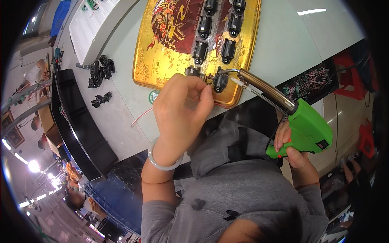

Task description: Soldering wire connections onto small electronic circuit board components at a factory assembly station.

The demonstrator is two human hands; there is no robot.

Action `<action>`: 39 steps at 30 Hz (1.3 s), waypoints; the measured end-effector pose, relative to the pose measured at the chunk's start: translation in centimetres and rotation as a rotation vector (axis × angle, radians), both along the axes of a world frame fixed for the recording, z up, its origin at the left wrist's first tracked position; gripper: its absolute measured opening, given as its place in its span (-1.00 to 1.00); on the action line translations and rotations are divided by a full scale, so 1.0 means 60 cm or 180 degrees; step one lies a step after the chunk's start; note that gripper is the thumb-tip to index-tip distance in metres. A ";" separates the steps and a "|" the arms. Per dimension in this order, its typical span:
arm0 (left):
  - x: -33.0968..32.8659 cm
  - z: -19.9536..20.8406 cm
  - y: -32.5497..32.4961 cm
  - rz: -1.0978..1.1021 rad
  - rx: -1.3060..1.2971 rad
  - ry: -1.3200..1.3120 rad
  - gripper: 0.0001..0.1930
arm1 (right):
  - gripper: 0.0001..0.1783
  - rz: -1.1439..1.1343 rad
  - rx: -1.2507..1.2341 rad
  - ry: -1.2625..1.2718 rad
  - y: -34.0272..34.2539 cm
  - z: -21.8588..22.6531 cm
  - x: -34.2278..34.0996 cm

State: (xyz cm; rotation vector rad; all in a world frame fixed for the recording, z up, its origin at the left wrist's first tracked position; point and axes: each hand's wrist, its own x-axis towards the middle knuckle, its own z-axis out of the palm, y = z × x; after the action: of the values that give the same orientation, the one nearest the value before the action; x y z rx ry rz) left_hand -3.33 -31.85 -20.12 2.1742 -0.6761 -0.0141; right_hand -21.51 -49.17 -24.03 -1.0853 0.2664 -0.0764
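My right hand (292, 148) grips a green soldering gun (311, 127) by its handle, fingers near red buttons. The gun's long metal barrel slants up and left, its bent tip touching or just over a small black plastic housing (220, 82) at the near edge of a gold tin lid (146, 75). My left hand (182, 107) is closed in a pinch beside that housing, apparently on a thin wire; the fingertips partly hide it. Close to the left wrist, a red and white wire (142, 116) and a green ring-shaped board (153, 96) show behind the hand.
Several more black housings (199, 52) stand in two rows on the lid. Loose black parts (101, 72) lie on the pale table (121, 95) to the left, near a white foam tray (87, 36). A dark bin of wired boards (310, 83) is at right. Other people work at far left.
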 end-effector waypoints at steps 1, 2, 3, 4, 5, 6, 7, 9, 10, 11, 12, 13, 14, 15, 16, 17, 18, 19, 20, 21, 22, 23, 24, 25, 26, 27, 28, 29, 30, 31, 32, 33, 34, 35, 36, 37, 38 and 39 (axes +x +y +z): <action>0.000 0.000 0.000 -0.0014 0.0013 -0.0010 -0.88 | -0.65 -0.0006 0.0013 0.0016 0.000 0.000 -0.001; 0.001 0.000 0.000 -0.0028 0.0025 -0.0020 -0.88 | -0.65 -0.0012 0.0025 0.0032 0.000 -0.001 -0.001; 0.001 0.000 -0.001 -0.0030 0.0027 -0.0016 -0.88 | -0.65 -0.0014 0.0027 0.0036 0.000 0.000 -0.001; 0.001 0.001 -0.001 -0.0033 0.0037 -0.0061 -0.88 | -0.65 -0.0015 0.0031 0.0041 0.000 0.001 0.000; 0.001 0.002 -0.001 -0.0036 0.0046 -0.0107 -0.88 | -0.64 -0.0016 0.0035 0.0046 0.001 0.002 0.000; 0.001 0.002 -0.001 -0.0036 0.0048 -0.0106 -0.88 | -0.64 -0.0016 0.0037 0.0047 0.001 0.003 0.001; 0.001 0.000 -0.001 -0.0023 0.0031 -0.0073 -0.88 | -0.64 -0.0021 0.0035 0.0061 0.001 0.003 0.000; 0.000 -0.001 -0.002 -0.0013 0.0013 -0.0038 -0.88 | -0.65 -0.0031 0.0031 0.0076 0.001 0.004 0.000; 0.000 0.000 -0.002 -0.0006 0.0025 -0.0030 -0.88 | -0.64 -0.0045 0.0021 0.0073 0.000 0.005 0.000; 0.000 0.001 -0.003 0.0001 0.0037 -0.0022 -0.88 | -0.64 -0.0059 0.0010 0.0069 0.000 0.006 -0.001; 0.000 0.002 -0.003 0.0001 0.0035 -0.0025 -0.88 | -0.64 -0.0059 0.0009 0.0067 -0.002 0.008 0.000; 0.000 0.001 -0.001 0.0002 0.0047 -0.0007 -0.88 | -0.61 -0.0011 0.0067 0.0043 -0.006 0.011 0.002; 0.000 0.001 -0.001 0.0004 0.0059 0.0009 -0.88 | -0.59 0.0038 0.0125 0.0018 -0.010 0.015 0.003; 0.001 0.001 0.000 0.0011 0.0057 0.0002 -0.88 | -0.59 0.0045 0.0124 0.0012 -0.014 0.019 0.002; 0.001 0.000 0.000 -0.0023 0.0050 -0.0015 -0.88 | -0.54 0.0057 0.0185 0.0019 -0.019 0.021 -0.001; 0.002 -0.001 0.000 -0.0056 0.0043 -0.0032 -0.88 | -0.48 0.0069 0.0247 0.0025 -0.022 0.025 -0.002; 0.001 0.000 0.000 -0.0052 0.0044 -0.0039 -0.88 | -0.48 0.0074 0.0248 0.0018 -0.022 0.030 -0.003; 0.000 0.002 -0.001 -0.0030 0.0033 0.0022 -0.90 | -0.41 -0.0042 0.0193 0.0141 -0.022 0.039 -0.003; 0.000 0.003 -0.001 -0.0007 0.0023 0.0084 -0.91 | -0.35 -0.0159 0.0139 0.0263 -0.022 0.044 -0.003; 0.000 0.004 -0.002 -0.0007 0.0018 0.0083 -0.91 | -0.35 -0.0159 0.0134 0.0261 -0.024 0.043 -0.003; 0.000 0.003 -0.002 -0.0011 0.0013 0.0091 -0.91 | -0.31 -0.0066 0.0168 0.0188 -0.026 0.039 -0.005; 0.001 0.003 -0.001 -0.0014 0.0008 0.0100 -0.91 | -0.27 0.0027 0.0201 0.0116 -0.028 0.035 -0.006; 0.001 0.003 -0.002 -0.0016 0.0005 0.0097 -0.91 | -0.27 0.0026 0.0198 0.0113 -0.029 0.032 -0.008; 0.000 0.004 -0.002 -0.0002 -0.0005 0.0121 -0.91 | -0.26 0.0090 0.0170 0.0060 -0.029 0.029 -0.009; 0.000 0.004 -0.002 0.0012 -0.0016 0.0144 -0.91 | -0.25 0.0154 0.0141 0.0007 -0.029 0.027 -0.009; 0.000 0.005 -0.001 0.0013 -0.0016 0.0140 -0.91 | -0.25 0.0155 0.0141 0.0003 -0.030 0.024 -0.008; 0.000 0.004 -0.002 0.0007 -0.0003 0.0120 -0.91 | -0.24 0.0177 0.0154 -0.0077 -0.031 0.020 -0.006; 0.000 0.003 -0.002 0.0000 0.0010 0.0101 -0.90 | -0.24 0.0199 0.0166 -0.0158 -0.031 0.017 -0.006; 0.000 0.002 -0.002 -0.0002 0.0009 0.0097 -0.90 | -0.24 0.0197 0.0166 -0.0162 -0.032 0.016 -0.006; 0.000 0.001 -0.002 -0.0004 0.0004 0.0091 -0.90 | -0.24 0.0207 0.0178 -0.0148 -0.032 0.017 -0.006; 0.000 0.002 -0.002 -0.0005 -0.0001 0.0084 -0.90 | -0.24 0.0217 0.0191 -0.0134 -0.032 0.017 -0.005; 0.001 0.002 -0.001 -0.0001 -0.0002 0.0082 -0.90 | -0.24 0.0220 0.0190 -0.0136 -0.031 0.019 -0.005; 0.001 0.002 -0.001 -0.0011 -0.0006 0.0085 -0.90 | -0.25 0.0192 0.0175 -0.0103 -0.030 0.020 -0.004; 0.001 0.002 -0.001 -0.0022 -0.0009 0.0088 -0.90 | -0.26 0.0163 0.0160 -0.0071 -0.029 0.022 -0.004; 0.001 0.002 -0.001 -0.0021 -0.0010 0.0088 -0.90 | -0.26 0.0164 0.0159 -0.0071 -0.029 0.022 -0.003; 0.001 0.001 -0.002 -0.0019 -0.0027 0.0095 -0.90 | -0.27 0.0113 0.0189 -0.0094 -0.028 0.020 -0.002; 0.001 0.001 -0.002 -0.0017 -0.0044 0.0103 -0.91 | -0.27 0.0063 0.0220 -0.0117 -0.027 0.019 -0.001; 0.001 0.001 -0.002 -0.0017 -0.0042 0.0101 -0.91 | -0.27 0.0064 0.0222 -0.0119 -0.027 0.017 -0.001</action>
State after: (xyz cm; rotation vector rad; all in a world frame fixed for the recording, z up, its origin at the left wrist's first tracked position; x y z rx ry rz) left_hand -3.26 -31.94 -20.08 2.1552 -0.6620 -0.0468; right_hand -21.58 -50.80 -23.00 -1.0161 0.2232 -0.0689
